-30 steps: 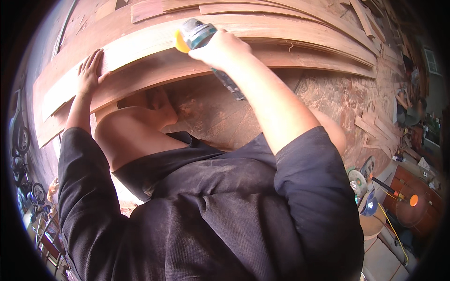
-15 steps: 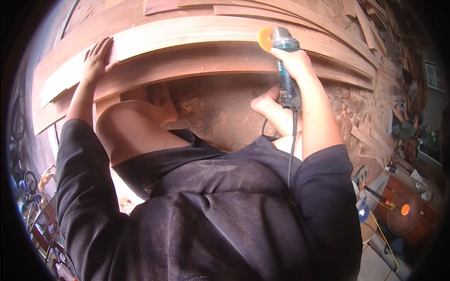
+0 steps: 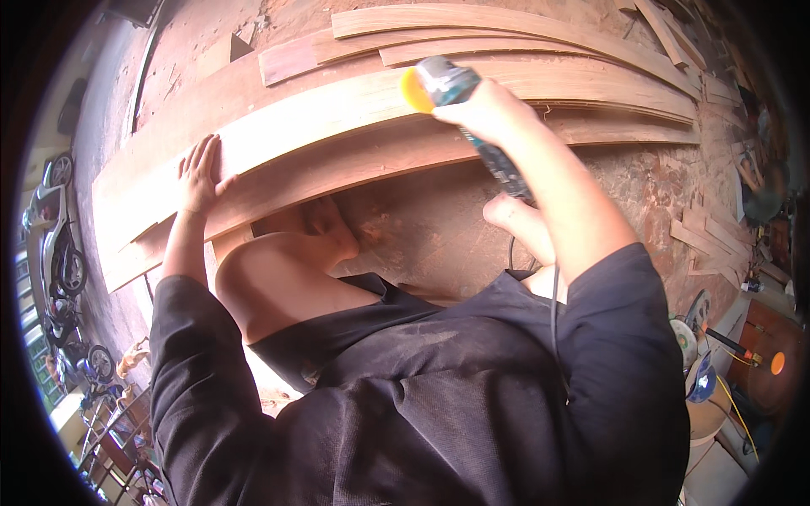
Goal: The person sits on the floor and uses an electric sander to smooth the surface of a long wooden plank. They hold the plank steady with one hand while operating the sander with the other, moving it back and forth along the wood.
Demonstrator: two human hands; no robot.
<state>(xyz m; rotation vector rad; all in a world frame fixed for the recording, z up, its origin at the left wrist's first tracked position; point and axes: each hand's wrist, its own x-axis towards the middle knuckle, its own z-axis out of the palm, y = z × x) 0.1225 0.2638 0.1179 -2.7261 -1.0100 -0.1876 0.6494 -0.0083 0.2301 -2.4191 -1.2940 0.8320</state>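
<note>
My right hand [image 3: 488, 111] is wrapped round an angle grinder [image 3: 504, 171] with a teal and black body and a grey metal head. Its yellow disc [image 3: 414, 90] is over the upper face of a long pale wooden board [image 3: 316, 111]; whether it touches the wood I cannot tell. My left hand [image 3: 200, 179] lies on that board's left part, fingers stretched out and nothing held. Below its near edge runs a second, darker board [image 3: 337, 175]. From the grinder a black cord [image 3: 554, 316] hangs down past my right forearm.
More long planks [image 3: 506, 21] lie behind the board. Wood offcuts [image 3: 713, 236] are scattered on the dusty floor at right. Farther right stands a wheeled tool with an orange cap [image 3: 777, 363]. Motorbikes [image 3: 63, 244] are parked at far left. My bare feet are just below the boards.
The grinder has moved left along the board and tilted, with my right arm reaching further across. My left hand stays flat on the wood. The whole view has shifted, so the scene sits lower and further right.
</note>
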